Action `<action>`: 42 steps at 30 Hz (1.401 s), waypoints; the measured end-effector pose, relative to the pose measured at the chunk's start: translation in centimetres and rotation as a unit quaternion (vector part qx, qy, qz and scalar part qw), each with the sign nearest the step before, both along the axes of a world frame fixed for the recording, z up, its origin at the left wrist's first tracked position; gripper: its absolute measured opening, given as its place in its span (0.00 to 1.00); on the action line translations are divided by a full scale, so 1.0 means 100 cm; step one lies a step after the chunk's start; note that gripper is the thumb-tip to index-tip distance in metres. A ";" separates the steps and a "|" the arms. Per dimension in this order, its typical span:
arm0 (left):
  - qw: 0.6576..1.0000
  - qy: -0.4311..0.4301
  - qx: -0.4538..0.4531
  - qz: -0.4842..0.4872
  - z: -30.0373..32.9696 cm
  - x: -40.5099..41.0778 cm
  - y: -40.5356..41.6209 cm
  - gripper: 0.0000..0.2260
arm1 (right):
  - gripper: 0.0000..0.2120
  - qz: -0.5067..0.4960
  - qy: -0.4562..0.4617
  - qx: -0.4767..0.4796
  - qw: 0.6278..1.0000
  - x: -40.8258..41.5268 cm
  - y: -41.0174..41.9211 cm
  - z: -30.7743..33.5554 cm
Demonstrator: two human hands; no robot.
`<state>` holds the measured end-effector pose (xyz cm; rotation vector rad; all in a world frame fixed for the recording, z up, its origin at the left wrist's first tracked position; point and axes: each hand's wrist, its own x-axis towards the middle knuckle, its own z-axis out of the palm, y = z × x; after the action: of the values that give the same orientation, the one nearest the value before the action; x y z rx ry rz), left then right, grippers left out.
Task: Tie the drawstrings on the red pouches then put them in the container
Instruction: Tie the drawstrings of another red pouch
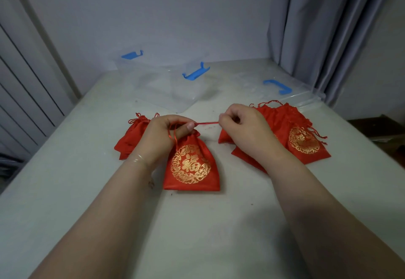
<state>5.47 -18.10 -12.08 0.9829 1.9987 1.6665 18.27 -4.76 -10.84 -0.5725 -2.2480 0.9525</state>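
Bare table (pixel 197 224) lay open before me. Pouch pile (pixel 129 138) blocked my left flank, bigger pouch heap (pixel 291 138) my right. Clear container (pixel 166 86) stood beyond, lid (pixel 282 90) near curtain (pixel 317 27); narrow gap between them.

Near centre pouch (pixel 192 165): red cloth with a slight satin sheen, gold embroidered round emblem.
Drawstring (pixel 207 123): thin glossy red cord.
Far container (pixel 166 81): clear glossy plastic, blue plastic clips.
Table (pixel 65 191): pale, matt, smooth surface.
Right curtain (pixel 328 27): grey matt cloth.
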 end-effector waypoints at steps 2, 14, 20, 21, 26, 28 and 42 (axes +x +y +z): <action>0.998 -0.059 0.022 -0.004 0.001 -0.004 -0.002 0.05 | 0.14 0.021 -0.063 0.001 0.998 0.001 0.001 0.000; 0.996 0.041 -0.002 -0.073 0.005 0.004 -0.003 0.09 | 0.13 0.114 -0.003 -0.078 0.990 -0.004 -0.001 -0.005; 0.974 0.213 0.003 -0.078 -0.003 0.010 0.004 0.11 | 0.07 0.090 -0.026 -0.078 0.993 -0.014 -0.004 -0.019; 0.966 0.254 -0.003 -0.055 -0.005 0.011 0.004 0.10 | 0.07 0.079 -0.018 -0.090 0.993 -0.014 -0.005 -0.019; 0.901 0.428 -0.044 0.060 -0.005 0.016 0.007 0.07 | 0.06 0.070 0.026 -0.142 0.987 -0.014 -0.007 -0.015; 0.882 0.463 -0.046 0.071 -0.005 0.017 0.007 0.04 | 0.05 0.067 0.028 -0.155 0.985 -0.014 -0.007 -0.014; 0.860 0.507 -0.011 0.056 -0.002 0.018 0.004 0.10 | 0.07 0.075 0.001 -0.213 0.974 -0.007 -0.001 -0.007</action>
<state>7.24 -17.70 -12.27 2.0659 2.6933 1.2391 17.60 -4.85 -11.52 -0.5877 -2.1134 1.5302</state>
